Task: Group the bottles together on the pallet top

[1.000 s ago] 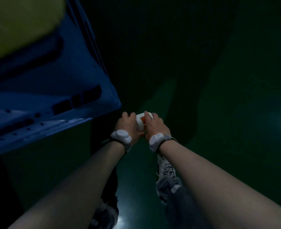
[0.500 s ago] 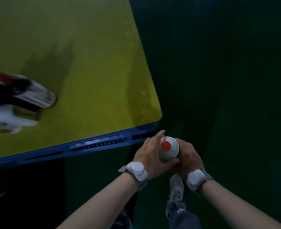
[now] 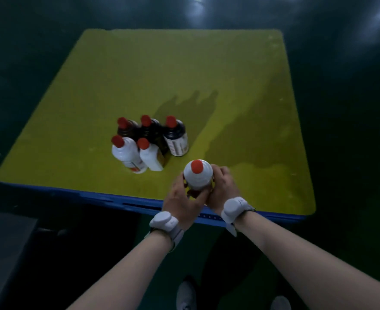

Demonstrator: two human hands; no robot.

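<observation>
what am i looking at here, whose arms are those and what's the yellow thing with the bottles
There is no machine: a person wears a camera on the head, looking down at their own arms. The left hand and right hand together hold a white bottle with a red cap, upright above the near edge of the yellow pallet top. Five more red-capped bottles, two white and three dark, stand grouped on it. The white bands are wrist-worn devices.
</observation>
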